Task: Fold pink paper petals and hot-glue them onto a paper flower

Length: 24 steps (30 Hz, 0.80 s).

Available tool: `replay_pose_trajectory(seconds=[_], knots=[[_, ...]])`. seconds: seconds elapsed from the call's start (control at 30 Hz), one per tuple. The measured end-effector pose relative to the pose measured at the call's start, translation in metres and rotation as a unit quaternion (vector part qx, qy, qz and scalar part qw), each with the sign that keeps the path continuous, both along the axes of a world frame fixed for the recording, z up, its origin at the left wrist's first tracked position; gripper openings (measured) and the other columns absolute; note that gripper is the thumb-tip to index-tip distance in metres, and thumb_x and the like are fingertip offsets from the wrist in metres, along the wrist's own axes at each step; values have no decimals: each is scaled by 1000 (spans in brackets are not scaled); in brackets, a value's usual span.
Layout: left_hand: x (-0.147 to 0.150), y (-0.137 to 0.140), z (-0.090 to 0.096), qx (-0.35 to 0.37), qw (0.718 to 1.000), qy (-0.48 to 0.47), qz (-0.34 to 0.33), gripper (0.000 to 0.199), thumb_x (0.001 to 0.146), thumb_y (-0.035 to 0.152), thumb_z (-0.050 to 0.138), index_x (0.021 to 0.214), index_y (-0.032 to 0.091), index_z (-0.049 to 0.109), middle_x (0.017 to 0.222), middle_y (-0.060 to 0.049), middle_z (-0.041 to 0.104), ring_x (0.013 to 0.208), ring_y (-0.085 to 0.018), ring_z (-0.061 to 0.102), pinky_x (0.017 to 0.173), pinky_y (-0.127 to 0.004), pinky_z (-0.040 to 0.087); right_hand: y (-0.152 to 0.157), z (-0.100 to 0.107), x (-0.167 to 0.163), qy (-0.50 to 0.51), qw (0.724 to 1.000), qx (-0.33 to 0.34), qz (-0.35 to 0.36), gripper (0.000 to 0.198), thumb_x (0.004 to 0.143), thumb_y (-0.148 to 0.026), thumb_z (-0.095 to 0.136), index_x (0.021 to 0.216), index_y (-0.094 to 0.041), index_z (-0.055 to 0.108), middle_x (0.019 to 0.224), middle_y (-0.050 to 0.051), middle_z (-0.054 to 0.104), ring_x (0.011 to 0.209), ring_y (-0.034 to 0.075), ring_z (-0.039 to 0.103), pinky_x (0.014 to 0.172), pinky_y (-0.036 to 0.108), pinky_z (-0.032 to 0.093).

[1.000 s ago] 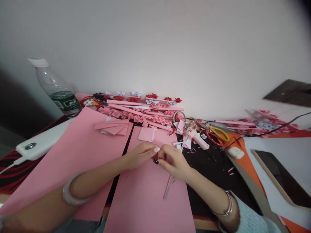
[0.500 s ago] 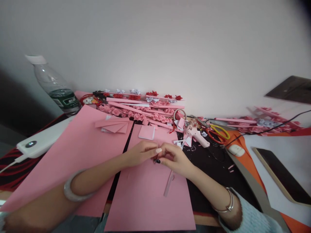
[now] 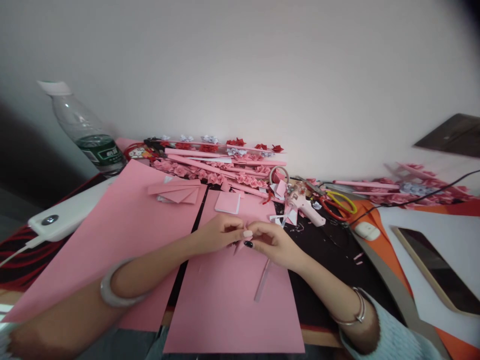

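Observation:
My left hand [image 3: 221, 235] and my right hand [image 3: 272, 242] meet above a large pink sheet [image 3: 232, 305], fingertips pinched together. Between them is a small piece of pink paper [image 3: 239, 247], mostly covered by my fingers; a pointed edge of it sticks out below. A narrow pale strip [image 3: 261, 284] lies on the sheet under my right hand. Just beyond my left hand rests a stack of square pink and white paper [image 3: 227, 202]. Folded pink paper pieces [image 3: 176, 191] lie farther left on another pink sheet [image 3: 131, 220].
Paper flowers and pink rolled stems [image 3: 213, 170] line the wall. A hot glue gun [image 3: 307, 207], scissors [image 3: 339, 205] and a tape roll [image 3: 279, 175] sit right of centre. At left stand a bottle [image 3: 90, 130] and a white power bank [image 3: 71, 207]; at right lies a phone [image 3: 435, 265].
My fingers have shifted slightly on the small pink paper, and a pointed edge now shows below them. Both hands stay together in nearly the same place.

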<state>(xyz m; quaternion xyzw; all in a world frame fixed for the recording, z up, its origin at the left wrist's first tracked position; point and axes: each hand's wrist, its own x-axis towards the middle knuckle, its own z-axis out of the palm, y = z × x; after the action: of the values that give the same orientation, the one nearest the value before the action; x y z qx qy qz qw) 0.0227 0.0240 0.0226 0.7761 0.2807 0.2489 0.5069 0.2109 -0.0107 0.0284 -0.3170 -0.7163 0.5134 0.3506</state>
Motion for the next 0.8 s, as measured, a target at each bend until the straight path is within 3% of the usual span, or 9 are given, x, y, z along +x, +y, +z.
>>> replay_pose_trajectory(seconds=[0.2, 0.3, 0.4, 0.5, 0.63, 0.8], knots=[[0, -1, 1, -27, 1000, -14, 6, 37, 82, 43, 55, 59, 16, 46, 57, 2, 53, 54, -9, 47, 54, -21, 37, 1, 0, 1, 9, 1000, -17, -20, 18, 84, -34, 56, 81, -16, 58, 74, 1, 58, 70, 13, 55, 66, 26, 44], [0, -3, 2, 12, 1000, -1, 11, 33, 72, 39, 68, 65, 16, 44, 67, 2, 55, 61, -10, 49, 59, -22, 38, 1, 0, 1, 21, 999, -33, -24, 20, 84, -36, 56, 79, -16, 58, 71, 0, 56, 68, 12, 54, 64, 25, 43], [0, -4, 5, 48, 999, 14, 14, 29, 74, 32, 65, 64, 17, 42, 67, 3, 52, 62, -10, 46, 60, -22, 36, 1, 1, 2, 24, 999, -45, -17, 21, 85, -37, 55, 79, -17, 57, 71, 0, 56, 67, 12, 53, 65, 25, 43], [0, -5, 9, -15, 1000, -6, -10, 24, 82, 31, 54, 65, 16, 44, 67, 1, 54, 61, -10, 47, 57, -22, 36, 1, 1, 3, 41, 997, -60, -7, 22, 87, -38, 52, 83, -17, 57, 73, 1, 57, 69, 14, 55, 69, 28, 44], [1, -5, 14, -80, 994, -50, -59, 23, 88, 31, 46, 78, 14, 58, 81, -4, 61, 77, -17, 56, 70, -27, 42, 1, -1, 3, 66, 996, -53, -7, 23, 89, -38, 49, 84, -16, 56, 72, 2, 58, 71, 15, 56, 71, 30, 44], [1, -2, 4, -136, 987, -84, -3, 21, 87, 28, 47, 83, 15, 61, 79, -3, 61, 77, -17, 56, 71, -28, 43, -2, -3, 2, 13, 996, 21, -81, 16, 86, -34, 54, 84, -18, 50, 70, -1, 52, 61, 11, 48, 58, 25, 40]])
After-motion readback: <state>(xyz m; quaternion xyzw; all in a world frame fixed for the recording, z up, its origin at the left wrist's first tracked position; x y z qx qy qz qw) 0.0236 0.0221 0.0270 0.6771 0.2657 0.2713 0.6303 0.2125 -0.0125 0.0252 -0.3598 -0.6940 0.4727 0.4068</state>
